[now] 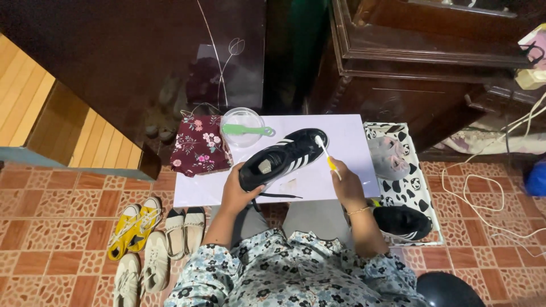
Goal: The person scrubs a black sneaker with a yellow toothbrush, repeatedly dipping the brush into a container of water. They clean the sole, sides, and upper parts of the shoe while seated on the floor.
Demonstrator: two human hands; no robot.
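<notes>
My left hand (238, 190) grips the heel end of a black sneaker with white stripes (284, 156), held tilted over a small white table (352, 148). My right hand (344, 182) holds a yellow-handled toothbrush (325, 152) with its white head touching the sneaker's toe. A loose black lace hangs from the sneaker over the table.
On the table's back left lie a maroon floral cloth (199, 145) and a clear bowl (242, 124) with a green brush (247, 130) across it. A cow-print tray (406, 182) at the right holds a grey cloth and the second black sneaker (402, 222). Yellow, white and sandal pairs (153, 236) sit on the tiled floor at left. Dark wooden furniture stands behind; cords trail at right.
</notes>
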